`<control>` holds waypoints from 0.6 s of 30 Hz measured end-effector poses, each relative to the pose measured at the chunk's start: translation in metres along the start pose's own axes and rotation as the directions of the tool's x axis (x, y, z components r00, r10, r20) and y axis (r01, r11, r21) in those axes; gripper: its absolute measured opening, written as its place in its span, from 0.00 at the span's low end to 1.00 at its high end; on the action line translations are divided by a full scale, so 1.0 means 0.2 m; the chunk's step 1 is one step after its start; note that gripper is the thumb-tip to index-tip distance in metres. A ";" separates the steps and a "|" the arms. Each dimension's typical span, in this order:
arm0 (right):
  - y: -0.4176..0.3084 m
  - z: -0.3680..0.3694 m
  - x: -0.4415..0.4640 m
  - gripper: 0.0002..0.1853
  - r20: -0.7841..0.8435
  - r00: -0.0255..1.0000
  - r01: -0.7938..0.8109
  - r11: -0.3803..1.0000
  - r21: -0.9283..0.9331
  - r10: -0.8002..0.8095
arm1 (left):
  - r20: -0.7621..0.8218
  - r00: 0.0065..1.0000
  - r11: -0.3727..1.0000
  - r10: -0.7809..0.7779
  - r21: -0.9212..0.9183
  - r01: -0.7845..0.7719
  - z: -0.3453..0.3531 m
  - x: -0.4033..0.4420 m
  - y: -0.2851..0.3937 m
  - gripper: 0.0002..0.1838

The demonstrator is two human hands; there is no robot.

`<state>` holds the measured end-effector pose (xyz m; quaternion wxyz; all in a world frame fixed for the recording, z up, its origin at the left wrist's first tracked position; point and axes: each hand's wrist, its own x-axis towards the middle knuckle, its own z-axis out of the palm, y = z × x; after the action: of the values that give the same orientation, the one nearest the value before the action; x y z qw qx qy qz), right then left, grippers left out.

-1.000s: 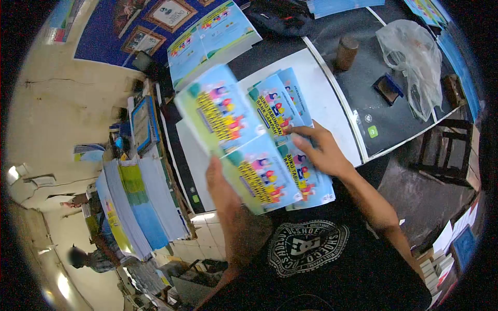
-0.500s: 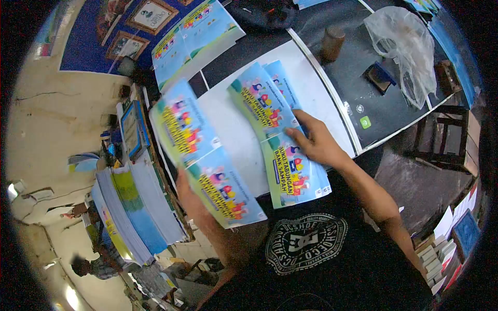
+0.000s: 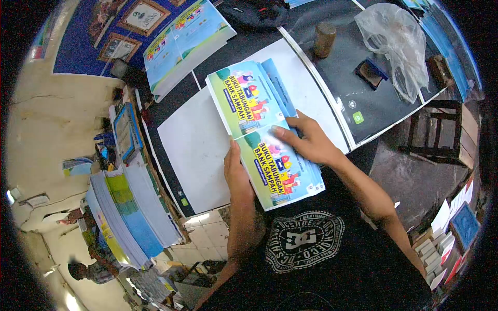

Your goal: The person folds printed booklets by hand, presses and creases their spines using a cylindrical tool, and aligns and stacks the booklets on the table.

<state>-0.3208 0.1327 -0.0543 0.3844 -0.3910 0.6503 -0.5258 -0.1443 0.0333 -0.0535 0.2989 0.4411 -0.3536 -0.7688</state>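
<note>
A stack of printed cover sheets (image 3: 270, 160) with yellow and dark lettering is held over the white board (image 3: 192, 150) on the black table. My left hand (image 3: 237, 168) grips the stack's left edge, fingers hidden underneath. On the right side, my right hand (image 3: 309, 140) holds it with the thumb on the top sheet and the other fingers at the edge. More sheets stick out at the stack's upper right, fanned slightly apart.
Printed sheets (image 3: 187, 44) lie at the upper left. Beyond the board are a brown cylinder (image 3: 324, 40), a dark blue ink pad (image 3: 371, 74) and a plastic bag (image 3: 391, 44). Thick paper piles (image 3: 132, 212) stand left. A person (image 3: 96, 270) is at the lower left.
My left hand has brought its separate sheets from the left onto those in my right hand. The two groups now overlap as one stack.
</note>
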 end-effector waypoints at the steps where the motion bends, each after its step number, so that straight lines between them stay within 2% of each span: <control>1: 0.02 0.01 0.00 0.27 -0.013 1.000 -0.012 0.999 0.035 0.012 | 0.012 1.000 0.999 -0.010 -0.038 0.010 0.04 -0.02 0.02 0.26; 2: 0.03 0.03 0.01 0.26 -0.023 0.999 -0.023 0.997 0.072 0.025 | 0.022 1.000 0.997 -0.018 -0.076 0.019 0.06 -0.03 0.04 0.26; 3: 0.02 0.03 0.01 0.23 -0.046 0.999 0.007 0.999 0.046 -0.005 | 0.029 1.000 0.998 -0.009 -0.055 0.011 0.06 -0.03 0.05 0.27; 6: 0.00 0.01 0.01 0.23 0.001 0.998 -0.059 0.997 0.044 0.059 | 0.032 0.999 1.000 -0.008 -0.009 0.009 0.05 -0.04 0.05 0.27; 13: 0.04 0.02 0.01 0.23 0.020 1.000 -0.020 0.991 0.129 0.017 | 0.019 0.998 0.991 -0.054 -0.122 0.056 0.06 -0.02 0.03 0.27; 16: 0.04 0.01 0.01 0.24 0.016 1.000 0.018 0.995 0.099 -0.019 | 0.063 0.998 0.992 -0.014 -0.124 0.022 0.05 -0.02 0.04 0.27; 18: 0.05 0.01 0.01 0.25 0.017 0.999 0.045 0.995 0.093 -0.046 | 0.026 1.000 0.998 0.014 -0.060 -0.013 0.02 -0.02 0.03 0.28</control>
<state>-0.3213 0.1307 -0.0640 0.3961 -0.3926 0.6125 -0.5602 -0.1463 0.0335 -0.0450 0.3125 0.4194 -0.3372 -0.7828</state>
